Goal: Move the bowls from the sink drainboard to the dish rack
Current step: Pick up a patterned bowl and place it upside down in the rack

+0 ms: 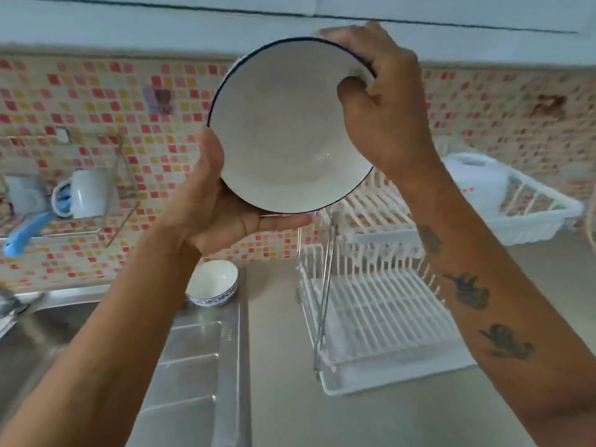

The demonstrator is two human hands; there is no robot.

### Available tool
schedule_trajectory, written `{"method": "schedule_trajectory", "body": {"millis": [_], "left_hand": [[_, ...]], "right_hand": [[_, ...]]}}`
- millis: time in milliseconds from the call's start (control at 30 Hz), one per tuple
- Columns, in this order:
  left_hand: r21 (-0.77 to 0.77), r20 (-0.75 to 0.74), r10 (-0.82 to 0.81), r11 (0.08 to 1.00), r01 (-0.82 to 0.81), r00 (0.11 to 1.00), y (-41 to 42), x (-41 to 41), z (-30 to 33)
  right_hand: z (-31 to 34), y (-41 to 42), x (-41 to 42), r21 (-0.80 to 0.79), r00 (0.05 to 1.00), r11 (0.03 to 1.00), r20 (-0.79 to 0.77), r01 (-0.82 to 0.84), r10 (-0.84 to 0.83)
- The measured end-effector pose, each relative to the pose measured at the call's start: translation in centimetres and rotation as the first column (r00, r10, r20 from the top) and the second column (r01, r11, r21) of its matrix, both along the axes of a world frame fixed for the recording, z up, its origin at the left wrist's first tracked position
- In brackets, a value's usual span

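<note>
A large white bowl with a dark blue rim (287, 130) is held up in the air, tilted so its inside faces me. My left hand (219, 211) cups it from below, and my right hand (383, 104) grips its upper right rim with the thumb inside. A smaller white bowl with a blue pattern (213, 283) stands upright at the back of the steel drainboard (190, 366). The white two-tier dish rack (380, 304) stands on the counter to the right, below the raised bowl, with no dishes visible in it.
The sink basin (35, 343) lies at the left with a tap at its edge. A wire wall shelf holds white mugs (87, 193) and a blue-handled tool (27, 232). A white basket (529, 214) with a white container sits at the back right.
</note>
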State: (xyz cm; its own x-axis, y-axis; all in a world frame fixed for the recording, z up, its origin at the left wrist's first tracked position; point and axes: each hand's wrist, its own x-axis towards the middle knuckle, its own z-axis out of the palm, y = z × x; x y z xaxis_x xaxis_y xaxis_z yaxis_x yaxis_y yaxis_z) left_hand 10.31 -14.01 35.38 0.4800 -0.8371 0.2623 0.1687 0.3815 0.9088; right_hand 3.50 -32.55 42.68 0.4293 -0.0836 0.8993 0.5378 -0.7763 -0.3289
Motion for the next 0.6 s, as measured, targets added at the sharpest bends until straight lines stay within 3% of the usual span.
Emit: {"method": "schedule_trajectory", "body": {"millis": [133, 233, 300, 367, 433, 500, 600], "left_hand": [[0.042, 0.033, -0.089, 0.995, 0.088, 0.995, -6.1, -0.3, 2.7], [0.102, 0.065, 0.014, 0.995, -0.02, 0.998, -9.8, 0.0, 3.5], [0.196, 0.201, 0.138, 0.964, -0.178, 0.97, -11.9, 0.2, 3.8], [0.248, 0.394, 0.25, 0.898, -0.364, 0.884, -13.7, 0.2, 3.7], [0.243, 0.551, 0.329, 0.816, -0.525, 0.767, -15.4, 0.6, 3.1], [0.241, 0.599, 0.393, 0.743, -0.625, 0.698, -16.7, 0.6, 2.1], [0.219, 0.625, 0.413, 0.722, -0.656, 0.663, -18.1, 0.4, 0.4]], "right_hand": [[0.8, -6.5, -2.7, 0.025, 0.999, 1.0, -0.046, 0.013, -0.012], [0.2, -10.3, -3.1, 0.08, 0.965, 0.997, -0.263, 0.007, 0.015], [-0.6, -13.0, -2.7, 0.209, 0.863, 0.977, -0.5, 0.032, 0.078], [-1.5, -15.0, -2.4, 0.388, 0.673, 0.92, -0.696, 0.057, 0.252], [-2.7, -16.4, -1.9, 0.366, 0.513, 0.928, -0.81, 0.062, 0.285], [-4.0, -17.1, -1.5, 0.273, 0.467, 0.959, -0.86, 0.077, 0.208], [-5.5, -18.5, -0.8, 0.251, 0.441, 0.963, -0.878, 0.095, 0.185]]}}
